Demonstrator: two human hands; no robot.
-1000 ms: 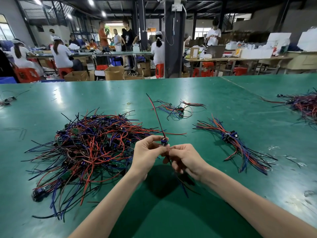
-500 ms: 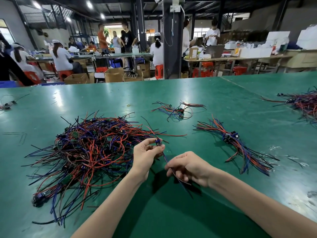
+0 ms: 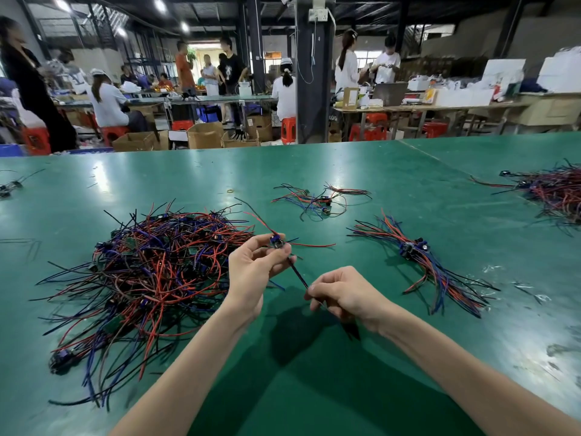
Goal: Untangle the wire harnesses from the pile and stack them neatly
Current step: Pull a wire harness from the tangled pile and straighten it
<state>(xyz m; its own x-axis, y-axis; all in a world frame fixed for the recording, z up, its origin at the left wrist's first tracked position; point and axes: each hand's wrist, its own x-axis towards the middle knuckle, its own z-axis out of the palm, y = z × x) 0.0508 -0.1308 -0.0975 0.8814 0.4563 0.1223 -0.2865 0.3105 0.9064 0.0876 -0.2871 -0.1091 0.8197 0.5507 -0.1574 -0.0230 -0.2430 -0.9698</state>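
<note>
While my left hand (image 3: 251,269) pinches the harness (image 3: 277,242) connector, my right hand (image 3: 342,294) grips its wires, straightening them for stacking.

Glossy green table (image 3: 393,184), plastic-sheathed wires (image 3: 151,265).
</note>
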